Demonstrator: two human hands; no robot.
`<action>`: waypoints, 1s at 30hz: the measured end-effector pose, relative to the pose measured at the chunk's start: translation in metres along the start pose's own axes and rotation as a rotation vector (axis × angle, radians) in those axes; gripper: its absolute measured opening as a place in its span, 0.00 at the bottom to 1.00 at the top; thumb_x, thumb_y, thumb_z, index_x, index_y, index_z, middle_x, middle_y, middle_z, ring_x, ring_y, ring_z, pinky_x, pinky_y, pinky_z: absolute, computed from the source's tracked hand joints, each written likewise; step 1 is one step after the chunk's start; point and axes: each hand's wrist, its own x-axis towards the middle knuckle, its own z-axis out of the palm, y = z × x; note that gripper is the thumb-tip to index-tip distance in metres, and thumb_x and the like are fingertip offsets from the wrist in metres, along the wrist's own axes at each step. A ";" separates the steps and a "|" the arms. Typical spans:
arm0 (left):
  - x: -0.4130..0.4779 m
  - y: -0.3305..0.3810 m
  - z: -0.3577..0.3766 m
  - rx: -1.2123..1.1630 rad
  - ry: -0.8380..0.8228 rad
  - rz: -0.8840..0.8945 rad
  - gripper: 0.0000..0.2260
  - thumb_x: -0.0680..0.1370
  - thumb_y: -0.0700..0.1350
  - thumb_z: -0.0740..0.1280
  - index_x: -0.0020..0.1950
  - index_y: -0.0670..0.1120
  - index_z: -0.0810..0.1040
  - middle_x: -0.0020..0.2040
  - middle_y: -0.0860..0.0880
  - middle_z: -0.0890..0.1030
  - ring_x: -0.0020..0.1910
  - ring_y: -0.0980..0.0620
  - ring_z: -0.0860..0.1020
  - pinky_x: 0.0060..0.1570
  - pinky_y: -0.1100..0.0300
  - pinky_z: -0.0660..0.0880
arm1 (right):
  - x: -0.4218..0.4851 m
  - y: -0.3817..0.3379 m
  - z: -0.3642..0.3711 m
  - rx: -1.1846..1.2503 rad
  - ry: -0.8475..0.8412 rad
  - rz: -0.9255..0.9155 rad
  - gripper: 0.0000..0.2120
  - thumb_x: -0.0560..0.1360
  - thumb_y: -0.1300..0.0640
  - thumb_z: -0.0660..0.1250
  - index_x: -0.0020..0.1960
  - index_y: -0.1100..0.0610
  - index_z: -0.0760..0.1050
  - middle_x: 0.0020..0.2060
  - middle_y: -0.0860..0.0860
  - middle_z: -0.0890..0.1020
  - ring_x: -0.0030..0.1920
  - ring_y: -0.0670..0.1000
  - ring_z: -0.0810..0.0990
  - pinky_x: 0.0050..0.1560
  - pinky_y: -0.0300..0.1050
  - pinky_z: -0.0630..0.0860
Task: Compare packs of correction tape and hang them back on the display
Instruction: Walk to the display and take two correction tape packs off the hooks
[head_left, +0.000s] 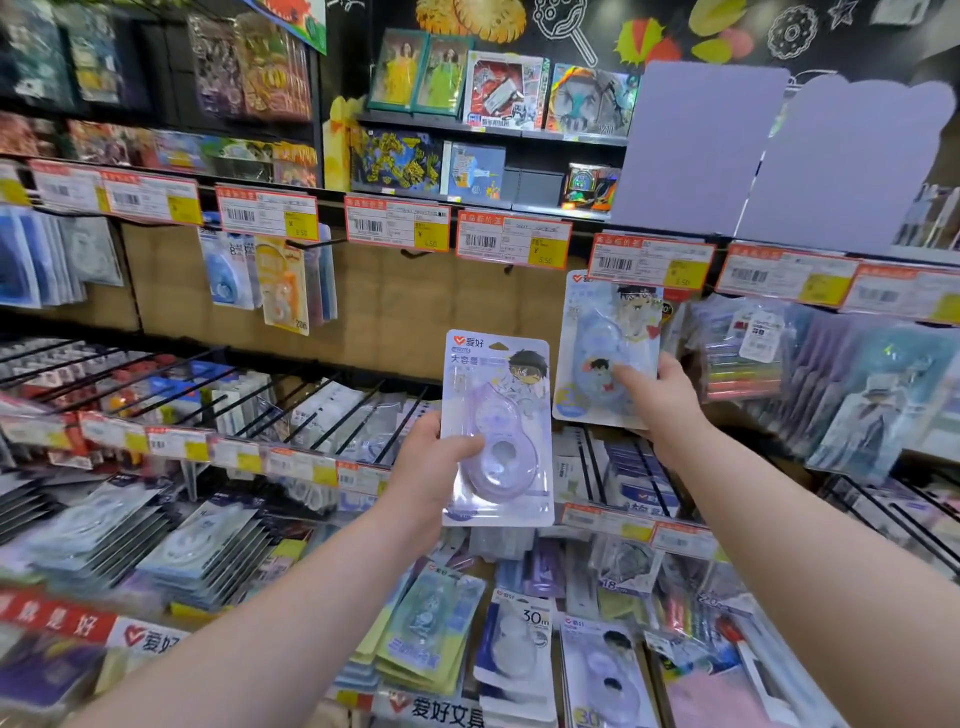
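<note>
My left hand (434, 462) grips a purple pack of correction tape (498, 395) by its left edge, thumb across the blister, holding it upright in the middle of the view. My right hand (657, 395) holds a blue pack of correction tape (602, 338) by its lower right corner, thumb on the front. That blue pack is raised up and to the right, its top edge just under a red price tag (649, 262) on the upper rail. The two packs sit side by side, a small gap between them.
Bare black hooks (332, 410) jut out left of the purple pack. More correction tape packs (275, 275) hang at upper left and fill the lower rows (519, 639). Pens and card packs (748, 358) hang at right. Toy boxes (498, 93) line the top shelves.
</note>
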 end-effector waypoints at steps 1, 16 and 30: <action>0.000 0.000 0.000 0.000 -0.005 0.003 0.13 0.76 0.35 0.64 0.58 0.45 0.77 0.53 0.43 0.83 0.54 0.41 0.81 0.60 0.40 0.74 | 0.000 0.002 -0.002 -0.053 0.002 0.001 0.18 0.76 0.58 0.65 0.66 0.54 0.70 0.57 0.53 0.78 0.54 0.54 0.78 0.58 0.50 0.75; 0.005 -0.002 0.042 -0.026 -0.174 0.047 0.12 0.76 0.32 0.63 0.59 0.40 0.76 0.54 0.39 0.82 0.52 0.39 0.81 0.51 0.45 0.79 | -0.080 0.012 -0.021 -0.080 -0.455 0.151 0.13 0.76 0.50 0.67 0.59 0.51 0.74 0.50 0.48 0.84 0.47 0.47 0.84 0.41 0.43 0.79; 0.011 0.001 0.078 0.082 -0.226 0.146 0.08 0.78 0.42 0.66 0.55 0.48 0.73 0.41 0.52 0.81 0.38 0.54 0.78 0.32 0.62 0.73 | -0.061 0.003 -0.035 0.052 -0.173 -0.036 0.13 0.76 0.59 0.67 0.60 0.53 0.73 0.50 0.51 0.83 0.47 0.51 0.83 0.50 0.53 0.81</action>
